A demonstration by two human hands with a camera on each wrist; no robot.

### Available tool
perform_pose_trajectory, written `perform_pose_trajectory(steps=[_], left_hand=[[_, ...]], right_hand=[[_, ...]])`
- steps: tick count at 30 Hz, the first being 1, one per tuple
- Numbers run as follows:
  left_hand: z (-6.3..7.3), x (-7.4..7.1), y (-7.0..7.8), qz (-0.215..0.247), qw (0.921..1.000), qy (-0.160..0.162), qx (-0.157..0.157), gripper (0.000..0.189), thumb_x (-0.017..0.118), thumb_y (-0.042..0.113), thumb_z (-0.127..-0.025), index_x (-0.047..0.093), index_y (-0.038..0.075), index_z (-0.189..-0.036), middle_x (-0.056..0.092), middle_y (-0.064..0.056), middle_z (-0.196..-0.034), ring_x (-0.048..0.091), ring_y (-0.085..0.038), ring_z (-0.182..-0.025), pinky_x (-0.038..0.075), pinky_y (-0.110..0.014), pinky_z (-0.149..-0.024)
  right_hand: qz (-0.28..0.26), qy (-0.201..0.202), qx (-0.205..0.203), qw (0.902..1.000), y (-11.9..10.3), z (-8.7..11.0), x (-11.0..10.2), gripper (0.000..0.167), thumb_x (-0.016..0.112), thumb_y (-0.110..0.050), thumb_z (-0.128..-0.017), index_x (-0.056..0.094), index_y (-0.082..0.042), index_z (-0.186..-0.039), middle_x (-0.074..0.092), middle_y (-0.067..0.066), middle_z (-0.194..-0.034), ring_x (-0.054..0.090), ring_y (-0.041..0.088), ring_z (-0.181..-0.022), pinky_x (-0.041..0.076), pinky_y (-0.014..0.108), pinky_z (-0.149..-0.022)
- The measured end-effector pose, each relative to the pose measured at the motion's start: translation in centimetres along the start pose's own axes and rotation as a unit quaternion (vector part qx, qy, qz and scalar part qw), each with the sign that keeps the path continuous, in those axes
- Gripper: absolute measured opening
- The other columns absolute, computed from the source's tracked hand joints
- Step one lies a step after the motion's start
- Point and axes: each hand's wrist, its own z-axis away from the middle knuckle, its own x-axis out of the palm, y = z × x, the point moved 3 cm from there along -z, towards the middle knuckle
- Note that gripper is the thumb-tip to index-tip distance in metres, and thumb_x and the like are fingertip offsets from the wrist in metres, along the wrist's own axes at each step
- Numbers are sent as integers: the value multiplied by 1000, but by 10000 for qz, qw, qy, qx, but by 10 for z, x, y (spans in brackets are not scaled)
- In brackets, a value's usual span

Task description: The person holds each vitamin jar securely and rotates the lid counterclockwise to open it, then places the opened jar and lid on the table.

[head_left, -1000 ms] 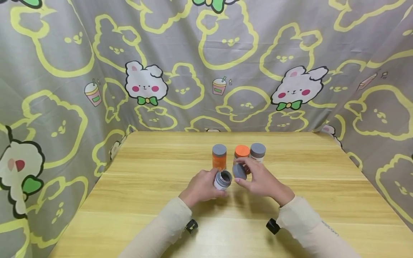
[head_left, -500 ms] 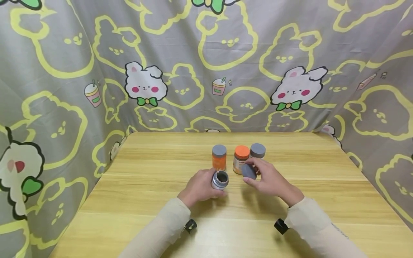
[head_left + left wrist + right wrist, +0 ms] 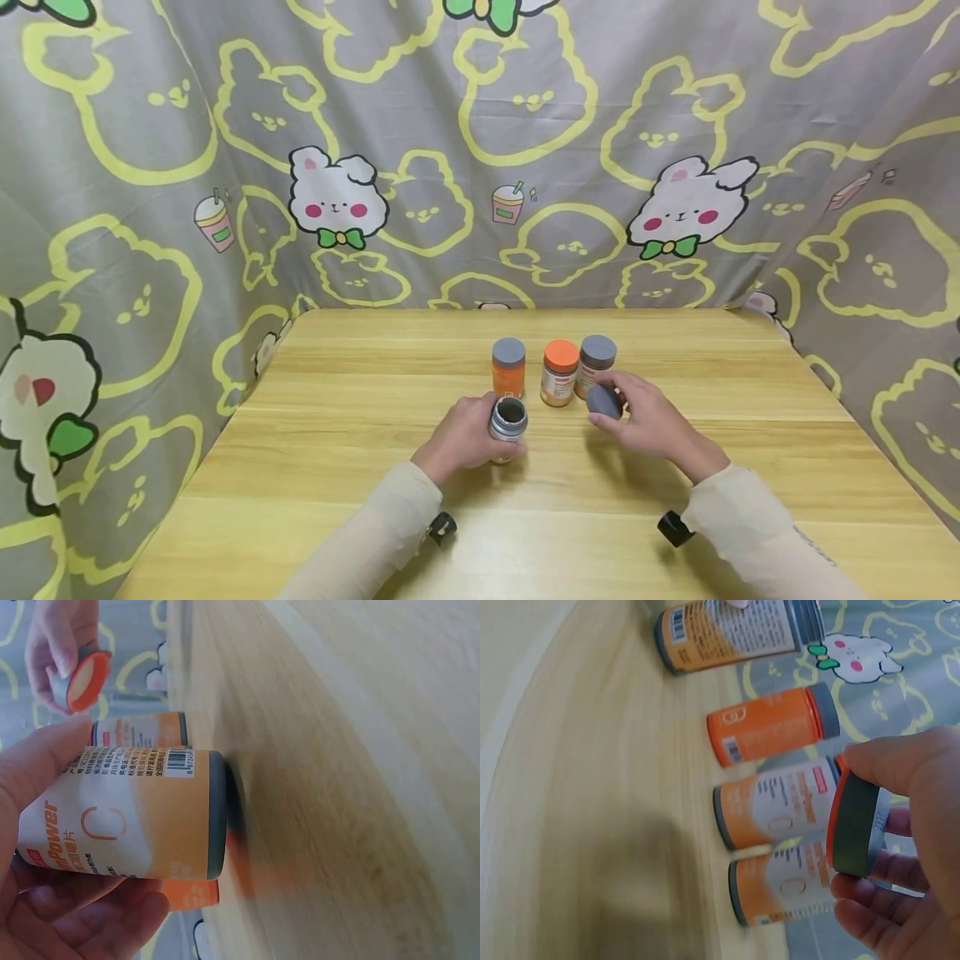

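My left hand [image 3: 463, 433] grips a supplement bottle [image 3: 124, 814] with a white-and-orange label and a dark grey base. The bottle stands upright with its mouth uncovered; in the head view the inside looks dark. Between thumb and fingers, my right hand [image 3: 654, 418] pinches a round grey lid [image 3: 604, 402], tilted on edge. An orange inner rim shows on this lid [image 3: 88, 682] in the left wrist view. The lid is apart from the bottle, to its right. Whether the bottle's base touches the table is hard to tell.
Behind the hands stand an orange bottle with a grey lid [image 3: 508, 367], a white-and-orange bottle with an orange lid [image 3: 559, 375], and another with a grey lid [image 3: 597, 358], closest to my right hand. A wooden table [image 3: 360, 367] runs back to a patterned grey curtain [image 3: 450, 83].
My right hand has moved right with the lid, away from the bottle. My left hand has shifted slightly left, and its bottle has turned more upright.
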Motion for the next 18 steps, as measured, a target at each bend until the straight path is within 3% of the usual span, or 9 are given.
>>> perform_pose_trajectory(steps=[18], left_hand=[[0, 2, 1, 66, 10000, -21, 21, 59, 87, 35, -71, 58, 5, -112, 68, -6, -96, 65, -18, -85, 52, -34, -78]], right_hand=[[498, -143, 605, 9968, 46, 12, -13, 54, 75, -26, -85, 54, 4, -125, 57, 25, -120, 60, 33, -93, 52, 47, -75]])
